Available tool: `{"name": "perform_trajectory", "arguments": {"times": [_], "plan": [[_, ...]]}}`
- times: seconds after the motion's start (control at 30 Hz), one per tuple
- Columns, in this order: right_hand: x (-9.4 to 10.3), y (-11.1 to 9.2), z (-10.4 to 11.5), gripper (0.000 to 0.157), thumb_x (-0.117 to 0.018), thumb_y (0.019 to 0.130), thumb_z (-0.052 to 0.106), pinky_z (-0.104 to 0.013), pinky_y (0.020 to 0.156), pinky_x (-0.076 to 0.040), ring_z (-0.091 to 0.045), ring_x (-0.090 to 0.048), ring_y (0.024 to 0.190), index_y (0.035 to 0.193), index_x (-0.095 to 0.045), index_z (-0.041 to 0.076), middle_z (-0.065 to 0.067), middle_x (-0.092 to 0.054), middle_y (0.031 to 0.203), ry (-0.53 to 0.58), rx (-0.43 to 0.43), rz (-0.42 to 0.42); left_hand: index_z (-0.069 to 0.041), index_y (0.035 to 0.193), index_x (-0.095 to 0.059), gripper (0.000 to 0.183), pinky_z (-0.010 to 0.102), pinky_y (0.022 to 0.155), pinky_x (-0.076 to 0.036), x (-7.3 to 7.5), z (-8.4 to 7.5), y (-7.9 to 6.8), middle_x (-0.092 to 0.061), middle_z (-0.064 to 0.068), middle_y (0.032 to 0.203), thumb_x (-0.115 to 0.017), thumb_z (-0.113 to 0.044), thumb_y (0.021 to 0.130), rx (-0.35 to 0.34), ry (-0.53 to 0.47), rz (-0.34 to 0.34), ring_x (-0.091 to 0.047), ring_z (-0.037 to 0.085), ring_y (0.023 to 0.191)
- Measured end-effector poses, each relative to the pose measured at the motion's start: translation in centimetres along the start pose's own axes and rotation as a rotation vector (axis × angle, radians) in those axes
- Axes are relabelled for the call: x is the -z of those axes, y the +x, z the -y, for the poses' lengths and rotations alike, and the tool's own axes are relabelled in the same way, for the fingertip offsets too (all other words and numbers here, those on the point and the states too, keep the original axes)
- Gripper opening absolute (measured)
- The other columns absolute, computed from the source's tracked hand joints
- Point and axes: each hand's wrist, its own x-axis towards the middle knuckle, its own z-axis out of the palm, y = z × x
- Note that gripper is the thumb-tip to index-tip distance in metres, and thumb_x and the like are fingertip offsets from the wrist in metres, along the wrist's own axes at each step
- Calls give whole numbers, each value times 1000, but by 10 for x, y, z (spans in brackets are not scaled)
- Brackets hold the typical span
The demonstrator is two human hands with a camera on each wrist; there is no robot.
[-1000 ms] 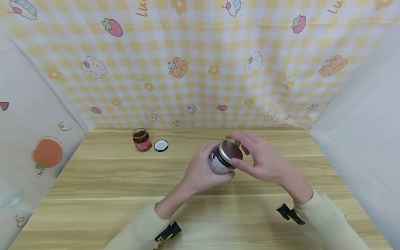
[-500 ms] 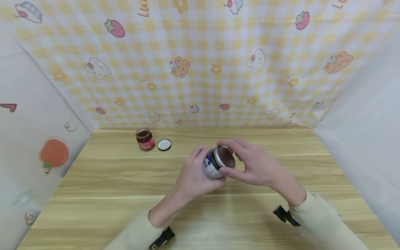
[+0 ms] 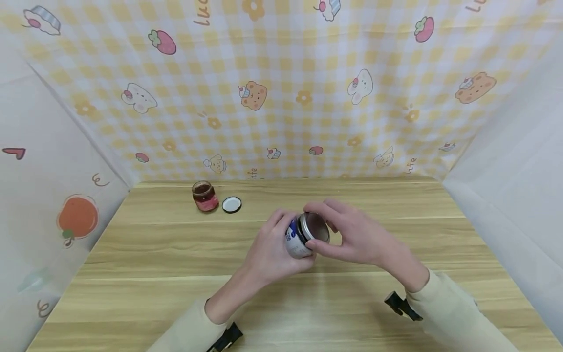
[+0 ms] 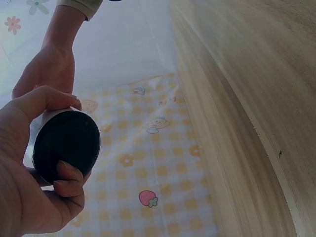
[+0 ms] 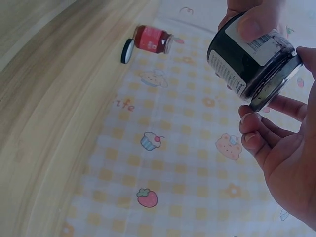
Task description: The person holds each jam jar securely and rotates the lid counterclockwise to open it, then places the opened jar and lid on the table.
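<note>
My left hand grips a dark jar with a white and blue label. It is held above the table, tilted so that its silver-rimmed lid points up and to the right. Thumb and fingertips of my right hand pinch the lid at its edge. From the right wrist view, part of the jar's neck shows between the label and the lid. The left wrist view looks onto the jar's dark bottom, with fingers of my left hand curled round it.
A small lidless jar with red-brown contents and a pink-red label stands at the back left of the wooden table. Beside it lies a lid, white inside up. A yellow checked cloth hangs behind the table.
Both hands have moved slightly left and down in the head view, bringing the gripped jar along. My right fingers have closed in on the lid's edge. The small jar and loose lid stay put.
</note>
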Motion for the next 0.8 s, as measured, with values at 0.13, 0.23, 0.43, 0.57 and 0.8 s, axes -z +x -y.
{"name": "perform_trajectory", "arguments": {"times": [0.13, 0.23, 0.43, 0.57, 0.8], "plan": [[-2, 0, 0, 48, -69, 94, 41, -27, 77, -52, -7, -55, 92, 133, -55, 17, 5, -59, 111, 10, 17, 0, -5, 123, -63, 66, 30, 75, -55, 1, 2, -1, -60, 3, 112, -90, -23, 65, -4, -24, 14, -60, 14, 92], [-2, 0, -1, 48, -67, 96, 42, -27, 79, -52, -7, -55, 94, 134, -55, 16, 5, -59, 114, 18, 29, 0, -5, 123, -63, 67, 29, 76, -55, 3, 3, -2, -61, 3, 113, -90, -22, 65, -10, -38, 24, -60, 14, 92], [-4, -1, 0, 48, -64, 97, 45, -25, 76, -52, -6, -56, 90, 135, -54, 16, 5, -58, 112, 19, 47, -10, -7, 122, -64, 68, 28, 78, -55, 6, 4, -2, -61, 1, 115, -92, -23, 62, -8, -70, 46, -60, 13, 94], [-5, -3, 1, 49, -62, 98, 48, -23, 73, -52, -6, -56, 87, 135, -54, 17, 6, -58, 109, 12, 36, -5, -8, 122, -65, 67, 28, 78, -55, 7, 6, -2, -62, -1, 114, -92, -25, 63, 10, -87, 69, -60, 12, 95], [-3, -4, 4, 52, -63, 97, 51, -23, 71, -52, -4, -57, 85, 136, -54, 19, 7, -58, 109, -7, 37, 0, -10, 121, -65, 66, 29, 79, -55, 9, 7, -4, -62, -3, 113, -91, -25, 62, 9, -120, 90, -59, 12, 95]]}}
